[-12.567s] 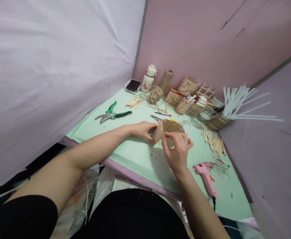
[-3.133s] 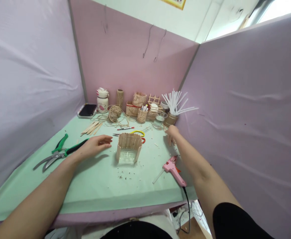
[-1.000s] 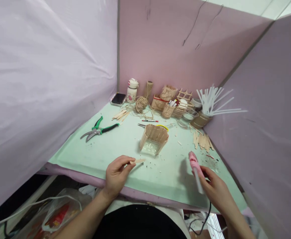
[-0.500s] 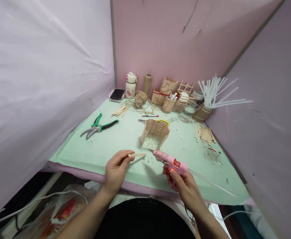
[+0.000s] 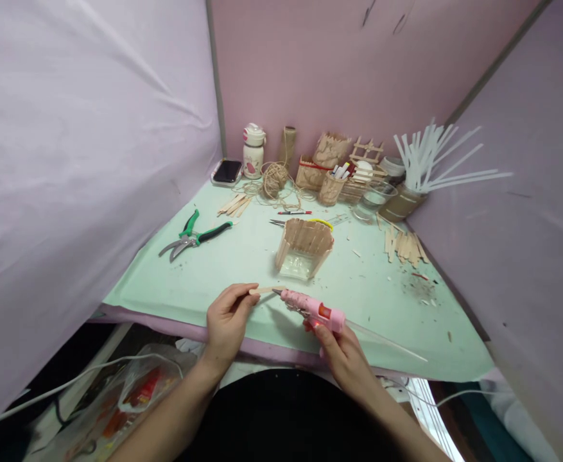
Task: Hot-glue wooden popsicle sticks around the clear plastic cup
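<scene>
My left hand (image 5: 226,319) pinches one end of a flat wooden craft stick (image 5: 265,290) above the near edge of the green table (image 5: 204,276). My right hand (image 5: 341,351) grips a pink glue gun (image 5: 312,307) with a clear glue rod sticking out behind it to the right. The gun's metal tip touches the free end of the stick. Behind them stands a small glass box walled with wooden sticks (image 5: 304,247).
Green-handled pliers (image 5: 192,233) lie at the left. A loose pile of sticks (image 5: 404,246) lies at the right. At the back stand a phone (image 5: 226,171), a small bottle (image 5: 253,151), a twine ball (image 5: 274,178), stick-built holders and a jar of white glue rods (image 5: 409,192).
My right hand picked up the glue gun from the table's right side, turned it and brought its tip to the stick. My left hand keeps holding the stick.
</scene>
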`<state>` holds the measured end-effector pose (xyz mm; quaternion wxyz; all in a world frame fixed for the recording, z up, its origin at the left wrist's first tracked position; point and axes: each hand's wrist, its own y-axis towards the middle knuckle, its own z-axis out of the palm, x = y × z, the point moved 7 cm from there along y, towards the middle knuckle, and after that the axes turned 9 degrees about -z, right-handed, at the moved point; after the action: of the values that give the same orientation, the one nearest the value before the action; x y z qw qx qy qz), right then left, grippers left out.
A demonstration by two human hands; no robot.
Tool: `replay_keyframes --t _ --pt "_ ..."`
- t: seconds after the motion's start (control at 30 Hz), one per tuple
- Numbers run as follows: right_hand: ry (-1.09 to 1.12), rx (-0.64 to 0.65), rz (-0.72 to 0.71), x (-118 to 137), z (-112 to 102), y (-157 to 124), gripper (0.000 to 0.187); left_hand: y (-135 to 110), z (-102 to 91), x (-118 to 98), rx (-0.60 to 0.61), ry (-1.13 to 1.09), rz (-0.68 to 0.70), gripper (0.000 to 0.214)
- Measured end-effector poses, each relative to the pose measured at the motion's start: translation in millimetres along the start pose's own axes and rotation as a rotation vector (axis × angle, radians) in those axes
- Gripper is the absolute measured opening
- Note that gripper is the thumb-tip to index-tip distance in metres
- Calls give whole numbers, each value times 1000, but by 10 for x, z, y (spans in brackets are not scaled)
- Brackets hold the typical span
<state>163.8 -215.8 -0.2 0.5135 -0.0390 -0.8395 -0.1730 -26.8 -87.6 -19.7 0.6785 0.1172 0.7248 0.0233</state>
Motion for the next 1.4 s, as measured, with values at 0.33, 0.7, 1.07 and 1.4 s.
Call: replay_keyframes --t 0.33,0.7,1.07,1.4 --pt "19 10 50 -102 94 -24 57 -33 -25 -69 -24 116 73 12" --pt "6 22 66 -58 116 -3 55 -46 -22 -106 -33 146 108 12" --pt "16 47 61 -14 127 13 54 -42 -18 -115 -31 147 125 12" --pt "-15 31 53 -52 101 -6 53 -47 -23 -125 -38 143 120 11"
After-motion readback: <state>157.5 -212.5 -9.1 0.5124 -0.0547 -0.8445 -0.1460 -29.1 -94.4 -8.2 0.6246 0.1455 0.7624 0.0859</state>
